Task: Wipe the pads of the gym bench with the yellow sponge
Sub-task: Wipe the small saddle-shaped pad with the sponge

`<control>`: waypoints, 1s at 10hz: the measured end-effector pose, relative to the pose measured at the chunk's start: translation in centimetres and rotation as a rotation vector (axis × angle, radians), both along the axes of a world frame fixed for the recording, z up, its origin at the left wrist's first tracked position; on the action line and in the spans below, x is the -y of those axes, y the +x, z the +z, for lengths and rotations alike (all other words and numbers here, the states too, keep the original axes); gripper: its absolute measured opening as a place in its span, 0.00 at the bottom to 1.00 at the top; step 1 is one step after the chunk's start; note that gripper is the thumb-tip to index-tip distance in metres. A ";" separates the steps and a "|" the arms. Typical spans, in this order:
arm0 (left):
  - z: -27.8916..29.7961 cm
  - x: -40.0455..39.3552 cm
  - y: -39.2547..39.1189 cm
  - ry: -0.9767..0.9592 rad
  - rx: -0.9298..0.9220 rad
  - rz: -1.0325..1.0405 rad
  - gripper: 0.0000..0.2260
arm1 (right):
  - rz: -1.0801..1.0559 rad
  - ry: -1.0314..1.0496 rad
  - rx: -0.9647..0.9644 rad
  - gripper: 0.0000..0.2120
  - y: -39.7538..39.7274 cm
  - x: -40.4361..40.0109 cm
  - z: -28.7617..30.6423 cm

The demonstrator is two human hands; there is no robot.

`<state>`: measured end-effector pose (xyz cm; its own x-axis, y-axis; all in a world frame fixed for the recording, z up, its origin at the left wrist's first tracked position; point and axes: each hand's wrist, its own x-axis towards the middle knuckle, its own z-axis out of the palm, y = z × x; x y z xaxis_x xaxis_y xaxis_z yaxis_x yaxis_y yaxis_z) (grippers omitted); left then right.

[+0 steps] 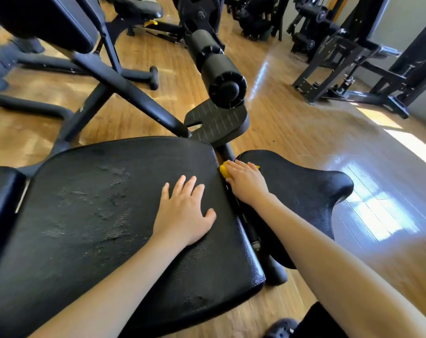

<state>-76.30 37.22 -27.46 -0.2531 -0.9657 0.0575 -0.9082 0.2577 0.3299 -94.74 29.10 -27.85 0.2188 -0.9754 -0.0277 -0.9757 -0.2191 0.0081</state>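
The gym bench has a large black pad in the middle, with dull wet-looking streaks on its surface, and a smaller black pad to its right. My left hand lies flat on the large pad with fingers spread. My right hand presses the yellow sponge down at the near-left edge of the smaller pad, by the gap between the two pads. Only the sponge's left end and a sliver at the right show from under my fingers.
A black foam roller and a ribbed footplate stand just beyond the pads. Another bench frame crosses at the left, and more machines stand at the back right. The floor is wood. My shoe is at the bottom.
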 end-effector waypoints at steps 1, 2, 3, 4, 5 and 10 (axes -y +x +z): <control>-0.1 0.0 0.0 -0.003 0.001 -0.001 0.28 | 0.032 -0.007 0.021 0.21 -1.0 -2.8 0.4; -0.1 0.1 0.0 -0.004 0.004 -0.007 0.28 | 0.073 -0.010 0.144 0.20 -2.3 -7.5 0.2; -0.2 0.0 0.1 -0.005 0.010 -0.010 0.27 | 0.116 -0.103 0.193 0.19 -3.6 -12.5 -1.0; -0.2 0.0 0.1 -0.003 0.012 -0.011 0.27 | 0.135 -0.112 0.248 0.19 -4.7 -15.8 -1.8; -0.1 0.0 0.1 -0.004 0.020 -0.016 0.27 | 0.190 -0.103 0.254 0.17 -6.4 -17.7 -2.1; 0.1 -0.1 0.0 0.005 0.039 -0.017 0.27 | 0.340 -0.215 -0.003 0.19 -6.8 -18.2 -2.6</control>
<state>-76.27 37.29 -27.32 -0.2716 -0.9615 0.0429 -0.9157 0.2718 0.2958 -101.50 47.27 -30.50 0.5300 -0.8313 0.1677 -0.8479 -0.5221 0.0916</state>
